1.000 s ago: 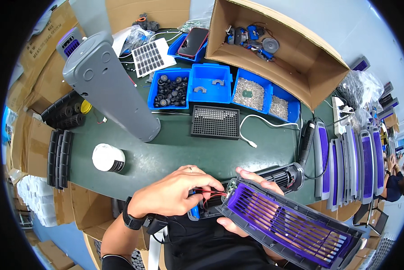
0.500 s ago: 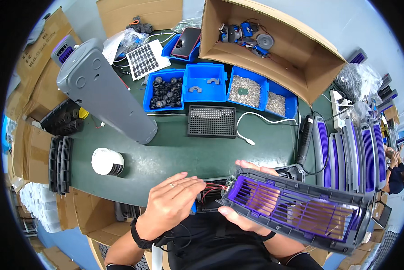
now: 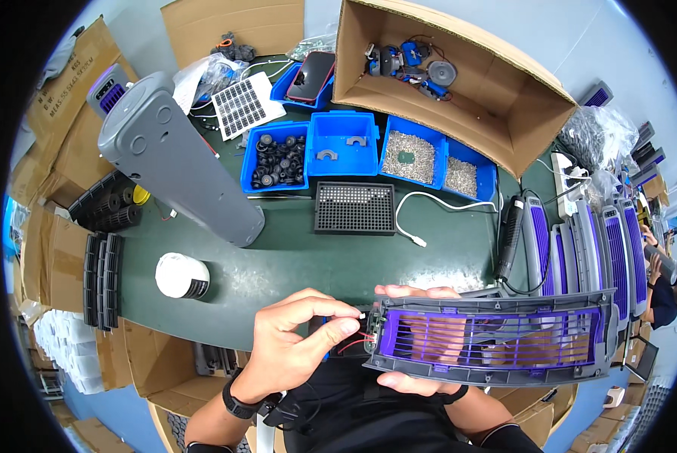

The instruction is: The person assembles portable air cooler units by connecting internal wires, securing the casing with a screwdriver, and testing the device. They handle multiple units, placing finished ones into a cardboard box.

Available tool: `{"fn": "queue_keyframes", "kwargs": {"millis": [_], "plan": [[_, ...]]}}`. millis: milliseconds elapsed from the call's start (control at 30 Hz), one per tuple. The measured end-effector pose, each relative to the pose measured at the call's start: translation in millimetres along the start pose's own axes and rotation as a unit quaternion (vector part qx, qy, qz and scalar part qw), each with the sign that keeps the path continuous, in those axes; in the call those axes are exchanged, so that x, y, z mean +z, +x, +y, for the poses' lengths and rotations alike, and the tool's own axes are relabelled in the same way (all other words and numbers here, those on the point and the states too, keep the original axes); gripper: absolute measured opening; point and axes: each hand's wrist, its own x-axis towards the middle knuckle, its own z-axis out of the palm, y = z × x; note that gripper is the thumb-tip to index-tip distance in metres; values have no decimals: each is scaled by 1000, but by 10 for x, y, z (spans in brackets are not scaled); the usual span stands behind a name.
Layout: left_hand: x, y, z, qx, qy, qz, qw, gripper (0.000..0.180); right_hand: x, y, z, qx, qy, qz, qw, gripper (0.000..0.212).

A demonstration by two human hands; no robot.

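Observation:
In my right hand (image 3: 410, 383) lies a long grey panel (image 3: 497, 374) with a purple slatted grille, held nearly level over the front edge of the table. Thumb and fingers wrap its long edges, and the palm shows through the slats. A small green circuit board (image 3: 374, 331) sits at the panel's left end, and thin red wires (image 3: 353, 344) run from it toward my left hand (image 3: 293, 340). That hand is closed in a pinch beside the board, with a small white plug (image 3: 362, 315) at its fingertips.
A grey tower housing (image 3: 180, 162) stands at left, behind a white tub (image 3: 181, 275). Blue bins (image 3: 343, 162) of small parts line the back, near a black perforated tray (image 3: 353, 208). A power screwdriver (image 3: 511, 240) and several grille panels (image 3: 538, 249) stand at right, below a large cardboard box (image 3: 459, 121).
The panel has turned from slanting down to the right to nearly level. My left hand has moved right to the board, its fingers now pinched together.

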Motion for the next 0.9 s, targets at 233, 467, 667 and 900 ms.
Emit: {"fn": "queue_keyframes", "kwargs": {"millis": [233, 467, 667, 900], "plan": [[-106, 65, 140, -144, -101, -69, 982, 14, -15, -28, 49, 35, 101, 8, 994, 110], [-225, 112, 178, -250, -225, -85, 938, 16, -10, -18, 44, 49, 144, 0, 988, 107], [-303, 113, 218, -257, -231, -90, 934, 16, -18, -18, 36, 52, 150, -6, 987, 105], [-249, 50, 329, -96, 56, -68, 991, 12, 15, -15, 39, 52, 162, -1, 985, 106]]}}
